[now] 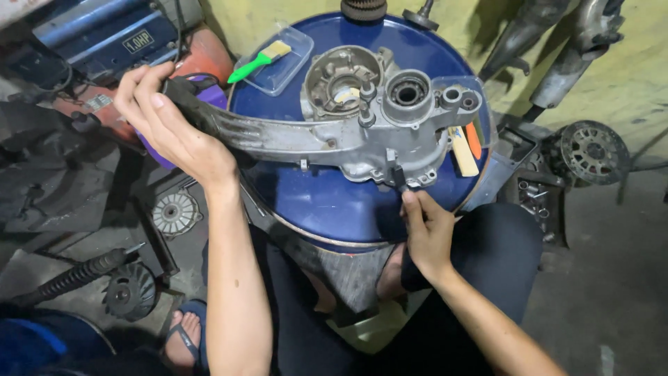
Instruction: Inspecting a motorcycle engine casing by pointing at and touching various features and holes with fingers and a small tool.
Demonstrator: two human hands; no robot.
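A grey cast-metal engine casing (362, 115) with a long arm lies across the top of a blue drum (327, 205). My left hand (170, 125) grips the dark far end of the casing's arm at the drum's left edge. My right hand (426, 230) reaches up from below and pinches a small dark tool (398, 177) set against the casing's lower edge. The casing's round openings face up.
A clear plastic tray (278, 59) with a green-handled brush (261, 59) sits on the drum's far side. Another brush (465, 150) lies under the casing at right. Metal parts (591, 153), a spring shock (69, 278) and a round part (174, 212) litter the floor.
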